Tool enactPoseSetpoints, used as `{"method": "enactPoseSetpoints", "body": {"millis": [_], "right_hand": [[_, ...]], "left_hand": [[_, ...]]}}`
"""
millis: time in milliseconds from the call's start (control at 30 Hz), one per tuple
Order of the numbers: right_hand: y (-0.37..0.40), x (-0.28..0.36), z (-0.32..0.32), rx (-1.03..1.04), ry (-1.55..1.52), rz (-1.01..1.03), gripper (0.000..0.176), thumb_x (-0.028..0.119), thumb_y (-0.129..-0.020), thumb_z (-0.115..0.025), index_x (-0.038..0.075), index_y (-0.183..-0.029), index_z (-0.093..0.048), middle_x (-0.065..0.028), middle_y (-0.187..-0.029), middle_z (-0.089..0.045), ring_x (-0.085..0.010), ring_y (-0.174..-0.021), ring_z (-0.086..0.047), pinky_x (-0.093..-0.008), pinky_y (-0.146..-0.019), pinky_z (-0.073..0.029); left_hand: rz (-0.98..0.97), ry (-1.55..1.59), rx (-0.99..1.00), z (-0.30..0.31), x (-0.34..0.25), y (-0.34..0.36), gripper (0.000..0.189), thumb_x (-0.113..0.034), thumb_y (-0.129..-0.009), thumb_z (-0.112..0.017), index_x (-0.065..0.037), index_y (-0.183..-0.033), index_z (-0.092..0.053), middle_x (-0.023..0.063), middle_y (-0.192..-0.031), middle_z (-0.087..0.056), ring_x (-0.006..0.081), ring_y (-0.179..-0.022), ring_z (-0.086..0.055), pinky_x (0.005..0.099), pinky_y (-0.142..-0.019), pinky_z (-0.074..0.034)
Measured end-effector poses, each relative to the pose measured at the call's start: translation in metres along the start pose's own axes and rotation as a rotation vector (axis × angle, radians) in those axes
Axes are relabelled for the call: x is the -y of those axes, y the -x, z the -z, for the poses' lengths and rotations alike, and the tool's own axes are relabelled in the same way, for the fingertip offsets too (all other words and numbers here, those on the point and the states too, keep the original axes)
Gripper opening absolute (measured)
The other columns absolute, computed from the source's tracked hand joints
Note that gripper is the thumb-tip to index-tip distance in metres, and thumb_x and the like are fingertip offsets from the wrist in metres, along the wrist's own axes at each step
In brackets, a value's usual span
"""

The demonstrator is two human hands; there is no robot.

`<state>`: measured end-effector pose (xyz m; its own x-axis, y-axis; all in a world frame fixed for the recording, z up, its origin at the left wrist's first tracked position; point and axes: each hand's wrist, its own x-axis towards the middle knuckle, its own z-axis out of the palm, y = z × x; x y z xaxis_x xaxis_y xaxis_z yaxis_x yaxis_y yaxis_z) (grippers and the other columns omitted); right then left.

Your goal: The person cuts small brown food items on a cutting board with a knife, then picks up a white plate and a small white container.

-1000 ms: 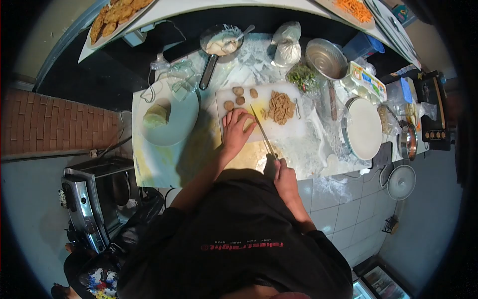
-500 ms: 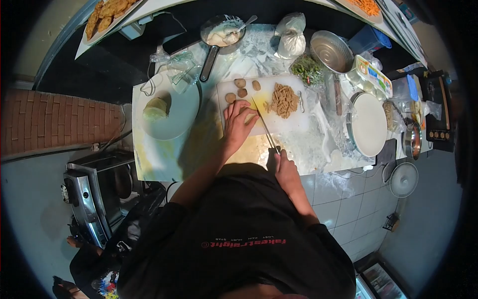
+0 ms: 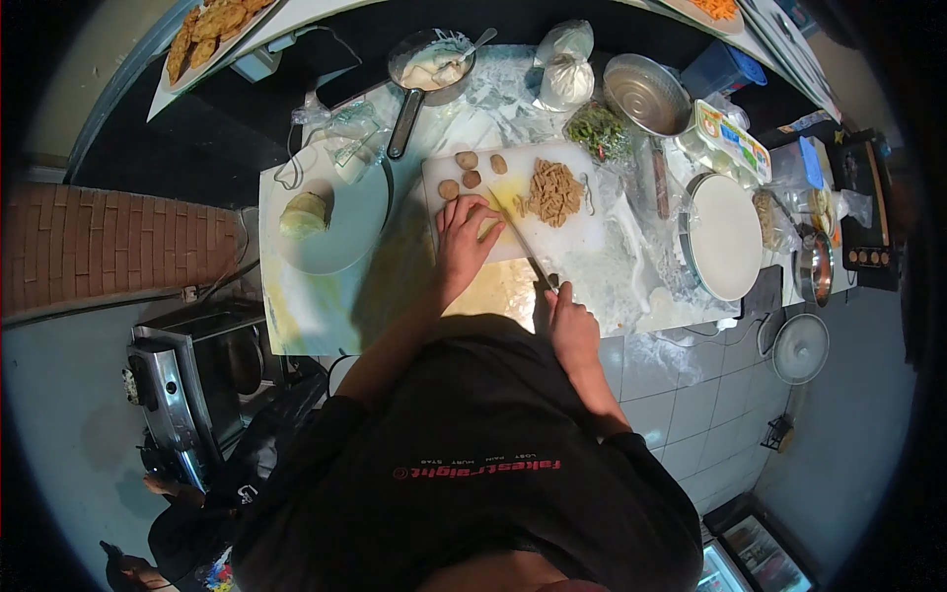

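Observation:
On the white cutting board (image 3: pixel 582 232) my left hand (image 3: pixel 464 232) presses down with curled fingers, the thumb a little apart. What lies under its fingertips is hidden. My right hand (image 3: pixel 572 321) grips the handle of a long knife (image 3: pixel 521 237). The blade slants across the board, its tip just right of my left fingertips. Several small round brown balls (image 3: pixel 472 180) lie beyond that hand. To the right of the blade is a pile of brown cut strips (image 3: pixel 555 193). A yellowish stain marks the board near the knife tip.
At left, a large pale plate (image 3: pixel 345 237) bears a cabbage piece (image 3: pixel 306 214). A pan with white batter (image 3: pixel 434 71) stands at the back, near a tied bag (image 3: pixel 567 84), greens (image 3: pixel 597 131) and a metal bowl (image 3: pixel 646 94). White plates (image 3: pixel 725 237) sit right. Another person (image 3: pixel 187 533) is lower left.
The view has shifted slightly, so the table's things appear a little further left. The knife has changed angle slightly beside my left hand. Both hands remain at the board's near side.

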<state>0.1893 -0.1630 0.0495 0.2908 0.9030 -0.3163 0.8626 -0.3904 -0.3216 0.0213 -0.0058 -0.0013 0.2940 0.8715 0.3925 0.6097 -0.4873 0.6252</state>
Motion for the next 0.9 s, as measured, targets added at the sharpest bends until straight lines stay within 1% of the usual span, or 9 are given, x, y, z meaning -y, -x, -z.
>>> {"method": "enactPoseSetpoints", "body": {"millis": [200, 333, 433, 500, 633, 700, 733, 833, 900], "right_hand": [[-0.001, -0.014, 0.002, -0.232, 0.092, 0.082, 0.033, 0.039, -0.107, -0.051, 0.006, -0.103, -0.048, -0.018, -0.066, -0.068, -0.0404, -0.06, -0.069, -0.0502, -0.05, -0.055], [-0.003, -0.018, 0.004, -0.196, 0.029, 0.091, 0.032, 0.037, -0.108, -0.05, 0.006, -0.099, -0.049, -0.0203, -0.068, -0.068, -0.0408, -0.061, -0.069, -0.0506, -0.048, -0.053], [-0.009, -0.031, -0.007, -0.174, -0.375, 0.153, 0.036, 0.038, -0.11, -0.047, 0.005, -0.099, -0.054, -0.0148, -0.061, -0.065, -0.0344, -0.051, -0.066, -0.0438, -0.042, -0.047], [-0.007, -0.022, 0.011, 0.24, -0.966, -0.206, 0.045, 0.042, -0.111, -0.044, 0.001, -0.103, -0.06, -0.006, -0.055, -0.057, -0.0243, -0.044, -0.057, -0.0382, -0.042, -0.042], [-0.013, -0.037, 0.006, 0.426, -1.069, -0.213, 0.053, 0.047, -0.111, -0.043, -0.003, -0.111, -0.061, 0.0016, -0.057, -0.051, -0.0148, -0.046, -0.048, -0.0345, -0.045, -0.039], [-0.017, -0.047, -0.023, -0.015, -0.82, 0.118, 0.052, 0.044, -0.111, -0.043, -0.005, -0.111, -0.06, -0.0098, -0.058, -0.06, -0.0295, -0.051, -0.06, -0.0446, -0.051, -0.045], [-0.017, -0.044, -0.018, -0.012, -0.818, 0.119, 0.052, 0.044, -0.111, -0.043, -0.005, -0.111, -0.06, -0.0098, -0.058, -0.06, -0.0295, -0.051, -0.06, -0.0446, -0.051, -0.045], [-0.007, -0.025, 0.003, -0.016, -0.438, 0.054, 0.046, 0.041, -0.111, -0.045, -0.002, -0.099, -0.058, -0.0237, -0.068, -0.064, -0.0491, -0.068, -0.063, -0.0507, -0.059, -0.047], [-0.004, -0.021, 0.003, 0.031, -0.44, 0.032, 0.042, 0.035, -0.11, -0.043, -0.003, -0.112, -0.06, -0.0357, -0.079, -0.064, -0.0569, -0.083, -0.061, -0.0626, -0.067, -0.047]], "left_hand": [[-0.007, -0.017, 0.011, 0.0, -0.001, 0.0, 0.021, -0.019, -0.081, -0.081, -0.013, -0.099, -0.07, 0.0019, -0.111, -0.062, 0.0248, -0.112, -0.055, 0.042, -0.098, -0.038], [-0.003, -0.012, 0.003, 0.001, -0.002, 0.0, 0.021, -0.019, -0.081, -0.081, -0.014, -0.099, -0.07, 0.0015, -0.111, -0.062, 0.0241, -0.112, -0.055, 0.0414, -0.098, -0.038], [-0.003, -0.006, 0.002, 0.0, 0.001, 0.001, 0.021, -0.019, -0.082, -0.081, -0.014, -0.099, -0.07, 0.0012, -0.111, -0.062, 0.0236, -0.112, -0.055, 0.0406, -0.099, -0.037], [-0.015, -0.011, 0.001, 0.0, 0.002, 0.001, 0.021, -0.02, -0.082, -0.08, -0.015, -0.1, -0.071, 0.0008, -0.112, -0.062, 0.0231, -0.112, -0.055, 0.0403, -0.099, -0.037], [-0.011, -0.02, 0.004, 0.001, 0.001, 0.001, 0.021, -0.02, -0.082, -0.08, -0.015, -0.1, -0.071, 0.0002, -0.112, -0.062, 0.023, -0.113, -0.055, 0.0403, -0.099, -0.037], [-0.019, -0.014, 0.002, 0.0, 0.002, 0.002, 0.021, -0.021, -0.082, -0.08, -0.015, -0.1, -0.071, 0.0, -0.112, -0.062, 0.0232, -0.113, -0.055, 0.0402, -0.099, -0.037], [-0.016, -0.014, 0.002, 0.0, 0.002, 0.001, 0.021, -0.021, -0.082, -0.08, -0.015, -0.1, -0.071, 0.0, -0.112, -0.062, 0.0232, -0.113, -0.055, 0.0402, -0.099, -0.037], [-0.004, -0.018, -0.006, 0.0, 0.001, 0.002, 0.021, -0.021, -0.082, -0.081, -0.015, -0.1, -0.071, 0.0001, -0.112, -0.062, 0.0236, -0.112, -0.055, 0.0402, -0.098, -0.037], [-0.016, -0.017, -0.015, -0.001, 0.001, 0.003, 0.021, -0.021, -0.082, -0.081, -0.014, -0.099, -0.072, 0.0002, -0.111, -0.062, 0.0238, -0.112, -0.055, 0.0402, -0.098, -0.037]]}}
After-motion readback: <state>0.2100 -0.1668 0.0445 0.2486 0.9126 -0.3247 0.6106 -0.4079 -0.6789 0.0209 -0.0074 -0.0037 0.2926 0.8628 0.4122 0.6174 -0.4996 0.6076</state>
